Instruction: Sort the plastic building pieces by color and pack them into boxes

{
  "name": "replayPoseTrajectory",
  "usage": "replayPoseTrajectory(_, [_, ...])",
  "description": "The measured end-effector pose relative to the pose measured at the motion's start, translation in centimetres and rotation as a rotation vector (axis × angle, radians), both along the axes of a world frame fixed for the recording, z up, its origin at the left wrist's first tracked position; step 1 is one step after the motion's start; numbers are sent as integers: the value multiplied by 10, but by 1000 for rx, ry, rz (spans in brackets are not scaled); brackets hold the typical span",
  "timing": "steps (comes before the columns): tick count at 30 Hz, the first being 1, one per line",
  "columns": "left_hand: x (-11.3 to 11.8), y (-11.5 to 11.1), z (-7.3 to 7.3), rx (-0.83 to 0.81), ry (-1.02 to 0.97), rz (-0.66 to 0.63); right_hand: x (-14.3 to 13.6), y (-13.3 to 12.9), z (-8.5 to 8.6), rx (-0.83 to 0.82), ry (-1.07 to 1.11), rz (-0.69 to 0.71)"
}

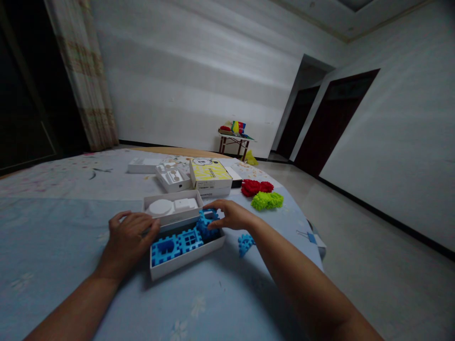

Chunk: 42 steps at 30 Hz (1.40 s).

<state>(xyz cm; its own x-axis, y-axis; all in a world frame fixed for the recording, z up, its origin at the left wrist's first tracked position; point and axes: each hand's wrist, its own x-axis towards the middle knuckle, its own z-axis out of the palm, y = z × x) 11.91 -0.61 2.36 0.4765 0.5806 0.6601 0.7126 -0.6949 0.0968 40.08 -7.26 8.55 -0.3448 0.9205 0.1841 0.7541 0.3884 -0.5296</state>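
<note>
A white box (pixel 188 258) holds several blue interlocking building blocks (pixel 165 250), some with window-like cutouts. My right hand (pixel 227 215) reaches over its right end, thumb and fingers closed around a blue block (pixel 208 225) there. At the left end rests my left hand (pixel 130 237), fingers loosely bent and thumb apart, touching the box's corner and holding nothing that I can see. One more blue block (pixel 245 244) lies on the table, partly hidden behind my right forearm.
Behind stands an open white box (pixel 174 219) with a round white item inside. Farther back are a yellow and white box (pixel 210 175) and a tray of parts (pixel 173 179). Red blocks (pixel 256 187) and green blocks (pixel 267 201) sit near the tablecloth's (pixel 71 227) right edge.
</note>
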Motion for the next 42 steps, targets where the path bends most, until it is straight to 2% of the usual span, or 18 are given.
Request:
replayPoseTrajectory(6, [0,-1,0,-8,-7,4,-7,10,-11,-10,-155,17])
replayPoseTrajectory(11, [0,-2,2,5,-5,5,-7,9,-7,-37,-211,-23])
replayPoseTrajectory(19, [1,-3,3,14,-12,-5,12,-5,-4,21,55,-72])
replayPoseTrajectory(24, [1,-1,2,16,-12,-2,7,-9,-4,-7,-73,-44])
replayPoseTrajectory(32, [1,-4,3,27,-3,0,4,-2,-16,51,-39,75])
replayPoseTrajectory(36, [1,-3,2,35,-9,-1,2,1,-18,54,-127,40])
replayPoseTrajectory(42, [1,-2,1,40,3,0,-4,-3,-9,17,-237,-11])
